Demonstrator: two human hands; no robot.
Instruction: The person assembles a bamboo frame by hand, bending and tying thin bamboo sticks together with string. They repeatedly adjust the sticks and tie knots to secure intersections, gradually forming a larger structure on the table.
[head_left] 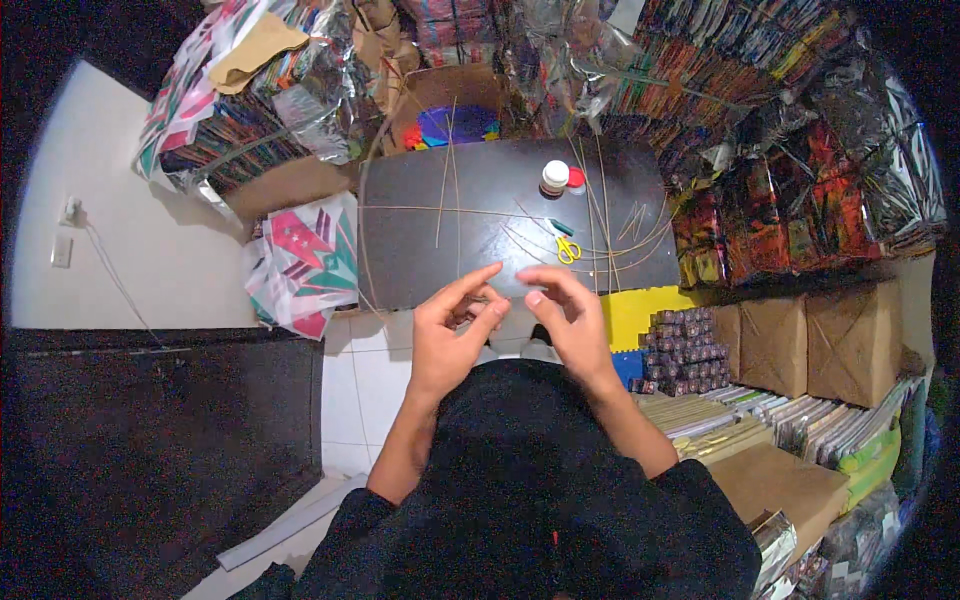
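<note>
My left hand (452,328) and my right hand (570,325) are raised facing each other just off the near edge of a dark table (410,250). Both hands are part curled, thumbs and index fingers apart, and I see nothing held in either. Just beyond my right hand lie yellow-handled scissors (568,250) and a small green item (562,228). Farther back stands a small jar with a white lid (555,176), beside a red round lid (576,177). Long thin sticks (457,180) and bent thin strips (640,245) lie across the tabletop.
Patterned sheets in pink, green and white (310,255) hang at the table's left end. Wrapped stacks (770,210) crowd the right side, with cardboard boxes (850,345) and a pile of small dark blocks (688,350) below. A rainbow-coloured item (455,127) sits behind the table.
</note>
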